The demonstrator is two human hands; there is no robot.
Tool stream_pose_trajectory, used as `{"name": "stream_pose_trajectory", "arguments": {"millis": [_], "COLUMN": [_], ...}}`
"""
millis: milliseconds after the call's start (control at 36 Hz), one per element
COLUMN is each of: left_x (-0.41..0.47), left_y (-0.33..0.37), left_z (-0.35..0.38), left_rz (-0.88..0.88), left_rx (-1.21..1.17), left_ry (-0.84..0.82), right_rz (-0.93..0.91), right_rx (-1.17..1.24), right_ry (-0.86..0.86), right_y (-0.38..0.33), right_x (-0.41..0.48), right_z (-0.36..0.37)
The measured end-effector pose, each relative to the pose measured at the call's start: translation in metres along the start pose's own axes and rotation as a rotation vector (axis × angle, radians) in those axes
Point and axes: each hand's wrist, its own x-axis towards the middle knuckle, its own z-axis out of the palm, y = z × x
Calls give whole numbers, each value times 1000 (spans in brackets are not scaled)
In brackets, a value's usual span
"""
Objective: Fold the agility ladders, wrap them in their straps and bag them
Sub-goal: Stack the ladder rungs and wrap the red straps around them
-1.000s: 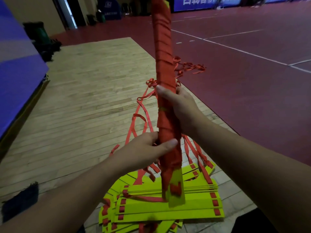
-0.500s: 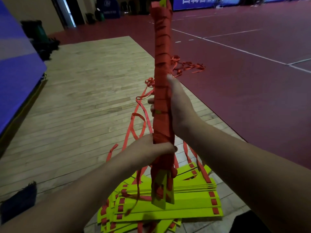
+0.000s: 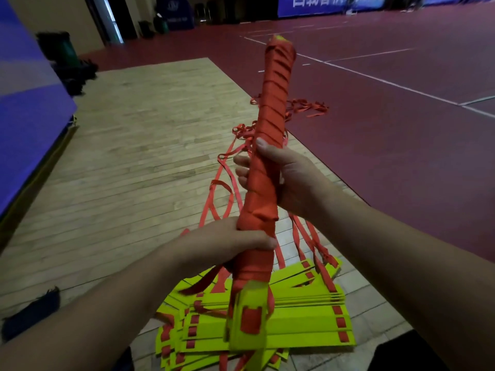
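I hold a folded agility ladder bundle upright in front of me, wound tightly in its red strap, with yellow rung ends showing at the bottom. My left hand grips the bundle low down, thumb across the front. My right hand grips it around the middle, fingers curled behind and thumb pointing up. A loose strap tail hangs below my left hand. On the floor below lies a stack of yellow ladder rungs with red straps trailing away across the boards.
Pale wooden flooring meets a dark red court surface on the right. A blue padded wall runs along the left. A dark bag lies at the lower left. More dark items sit by the far wall.
The bundle has tilted so its top leans right and sits lower in view. My left hand has shifted its hold on the lower part, and the strap tail now hangs beneath it.
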Motion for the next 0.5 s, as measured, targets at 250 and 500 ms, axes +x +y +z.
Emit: {"name": "stream_pose_trajectory", "arguments": {"millis": [250, 500], "left_x": [9, 9], "left_y": [-9, -13], "left_z": [-6, -18], "left_rz": [-8, -80], "left_rx": [550, 561], "left_ry": [276, 261], "right_rz": [-82, 4], "right_rx": [-172, 59], "right_ry": [97, 178], "right_y": [3, 1], "right_x": [8, 17], "right_z": [-3, -10]}}
